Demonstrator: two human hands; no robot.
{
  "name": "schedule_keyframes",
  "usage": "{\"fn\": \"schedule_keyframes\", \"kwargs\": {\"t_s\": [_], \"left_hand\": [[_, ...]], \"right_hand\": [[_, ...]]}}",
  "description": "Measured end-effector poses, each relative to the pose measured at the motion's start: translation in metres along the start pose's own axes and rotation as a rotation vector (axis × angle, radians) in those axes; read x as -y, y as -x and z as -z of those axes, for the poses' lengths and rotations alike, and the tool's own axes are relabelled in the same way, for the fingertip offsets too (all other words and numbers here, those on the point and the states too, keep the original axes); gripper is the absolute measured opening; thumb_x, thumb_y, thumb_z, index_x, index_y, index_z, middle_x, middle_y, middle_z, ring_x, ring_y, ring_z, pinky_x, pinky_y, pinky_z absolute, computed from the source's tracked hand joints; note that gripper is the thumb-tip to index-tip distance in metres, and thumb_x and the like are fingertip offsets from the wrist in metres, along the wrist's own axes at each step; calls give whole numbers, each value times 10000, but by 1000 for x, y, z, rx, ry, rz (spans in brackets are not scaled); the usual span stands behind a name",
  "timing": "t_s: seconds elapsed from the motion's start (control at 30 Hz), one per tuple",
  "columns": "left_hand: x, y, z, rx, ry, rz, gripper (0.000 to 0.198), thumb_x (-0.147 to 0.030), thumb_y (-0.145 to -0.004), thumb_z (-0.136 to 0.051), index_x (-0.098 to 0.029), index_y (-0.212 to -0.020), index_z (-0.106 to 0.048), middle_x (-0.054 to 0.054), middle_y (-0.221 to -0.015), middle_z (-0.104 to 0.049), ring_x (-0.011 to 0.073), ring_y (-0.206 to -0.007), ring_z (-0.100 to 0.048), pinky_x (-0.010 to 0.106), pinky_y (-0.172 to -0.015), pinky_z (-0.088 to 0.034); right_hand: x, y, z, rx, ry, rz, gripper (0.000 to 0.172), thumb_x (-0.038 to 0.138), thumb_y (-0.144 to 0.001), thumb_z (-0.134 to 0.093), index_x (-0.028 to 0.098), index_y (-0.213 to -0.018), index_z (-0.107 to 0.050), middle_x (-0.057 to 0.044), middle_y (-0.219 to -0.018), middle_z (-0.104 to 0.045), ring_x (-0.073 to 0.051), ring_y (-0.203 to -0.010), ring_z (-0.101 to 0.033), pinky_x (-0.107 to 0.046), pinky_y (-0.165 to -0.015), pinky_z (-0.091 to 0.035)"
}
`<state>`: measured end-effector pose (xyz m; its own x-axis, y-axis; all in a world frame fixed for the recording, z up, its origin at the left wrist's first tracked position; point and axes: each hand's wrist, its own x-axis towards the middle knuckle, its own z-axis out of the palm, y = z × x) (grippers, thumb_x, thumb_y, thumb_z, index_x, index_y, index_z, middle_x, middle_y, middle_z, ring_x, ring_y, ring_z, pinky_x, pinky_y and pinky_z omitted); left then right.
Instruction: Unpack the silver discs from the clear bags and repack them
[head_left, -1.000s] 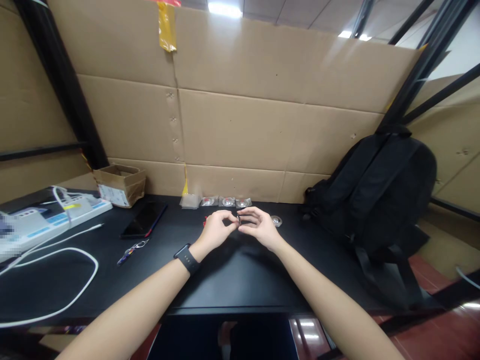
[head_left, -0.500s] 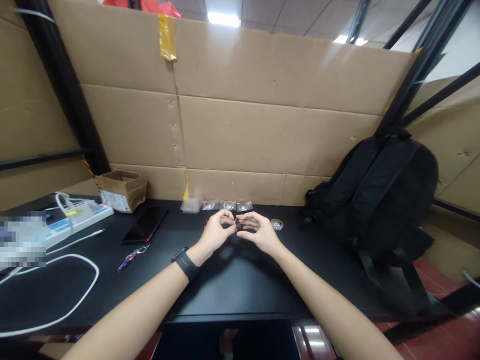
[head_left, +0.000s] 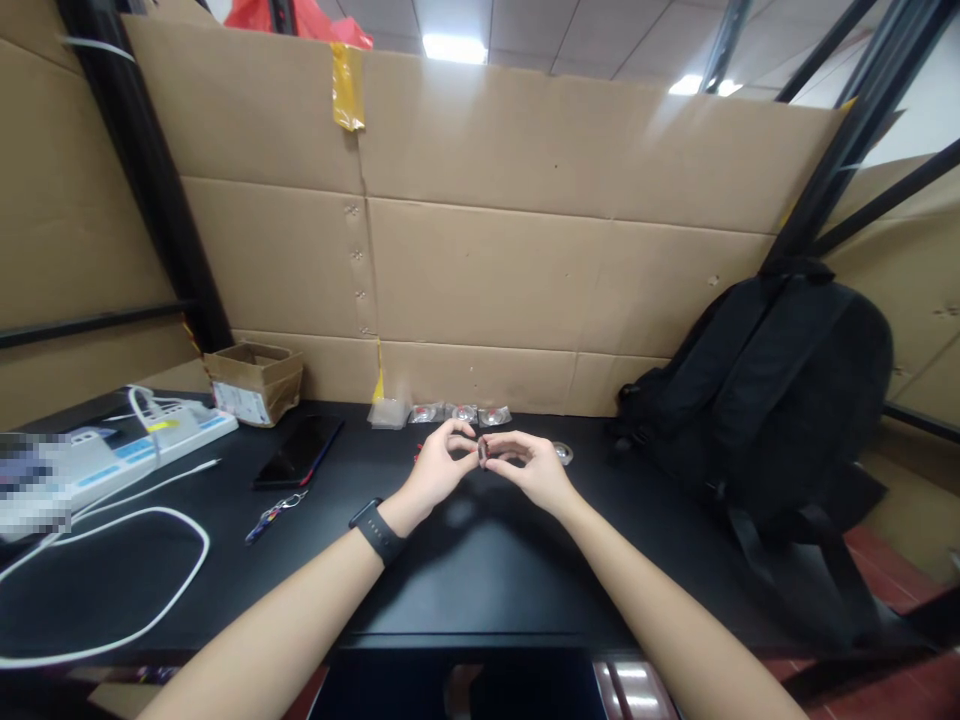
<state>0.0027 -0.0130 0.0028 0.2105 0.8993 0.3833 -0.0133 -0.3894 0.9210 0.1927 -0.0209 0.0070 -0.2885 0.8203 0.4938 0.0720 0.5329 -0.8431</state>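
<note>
A small dark, round-edged piece (head_left: 483,452) is held on edge above the black table, its kind too small to make out. My left hand (head_left: 439,470), below a black wristwatch (head_left: 377,530), pinches its left side between thumb and fingers. From the right, the thumb and fingertips of my right hand (head_left: 541,474) close on the same piece. Just behind the right hand lies a shiny round disc (head_left: 562,453), partly covered. Some small red thing shows beside my left hand, mostly hidden. Beyond the hands, several clear packets (head_left: 463,413) with round silvery contents sit in a row.
Clear plastic bags (head_left: 389,412) lie left of the packets. On the left are an open cardboard box (head_left: 255,383), a phone (head_left: 300,452), a keychain (head_left: 274,515), a power strip (head_left: 154,445) and a white cable (head_left: 196,575). A black backpack (head_left: 780,400) stands at right; cardboard walls the back.
The held piece is turned so that more of its face shows between my fingertips. My hands remain together on it. The whole view has shifted slightly.
</note>
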Motion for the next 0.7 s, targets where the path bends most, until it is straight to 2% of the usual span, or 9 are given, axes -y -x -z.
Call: {"fn": "schedule_keyframes", "kwargs": {"t_s": [0.13,0.23,0.37,0.47,0.57,0.7], "left_hand": [[5,-1,0,-2,-56,-55,179,-288,-782,-743,-159,-854,-642,64,-890,-732,203,-875,-715,309,-827,-550],[6,-1,0,-39,-171,-95,143,-290,-817,-706,-162,-878,-709,82,-936,-743,210,-881,-708,337,-863,-546],[2,2,0,-100,-396,-191,97,-262,-841,-659,-196,-831,-730,67,-954,-734,222,-982,-662,357,-937,-500],[1,3,-1,-100,-468,-191,111,-273,-858,-634,-216,-876,-728,61,-987,-727,231,-1033,-634,369,-948,-482],[4,2,-2,-79,-437,-143,140,-297,-865,-628,-213,-911,-729,65,-1014,-733,237,-1025,-639,372,-938,-480],[10,-2,-3,35,-171,-50,197,-349,-840,-665,-163,-853,-729,85,-928,-756,226,-903,-679,347,-879,-510]], "right_hand": [[1,0,-2,-23,-88,-75,334,350,-728,-833,178,-1000,-745,-111,-1081,-762,-275,-922,-753,-452,-904,-598],[3,0,-3,-38,-130,-115,378,360,-724,-838,182,-1039,-731,-101,-1024,-776,-282,-922,-757,-456,-908,-602],[4,0,-3,-54,-144,-99,371,351,-726,-839,187,-1041,-730,-100,-1042,-773,-279,-924,-756,-454,-918,-601],[3,-1,-4,-56,-167,-109,365,347,-712,-849,188,-1019,-734,-95,-1015,-779,-278,-916,-758,-461,-925,-599],[-1,-1,-4,-64,-193,-117,374,351,-679,-869,185,-985,-734,-92,-1002,-780,-277,-900,-760,-463,-911,-605],[-7,-1,-3,-64,-198,-93,332,360,-657,-880,184,-901,-740,-96,-1051,-767,-267,-877,-758,-454,-897,-607]]}}
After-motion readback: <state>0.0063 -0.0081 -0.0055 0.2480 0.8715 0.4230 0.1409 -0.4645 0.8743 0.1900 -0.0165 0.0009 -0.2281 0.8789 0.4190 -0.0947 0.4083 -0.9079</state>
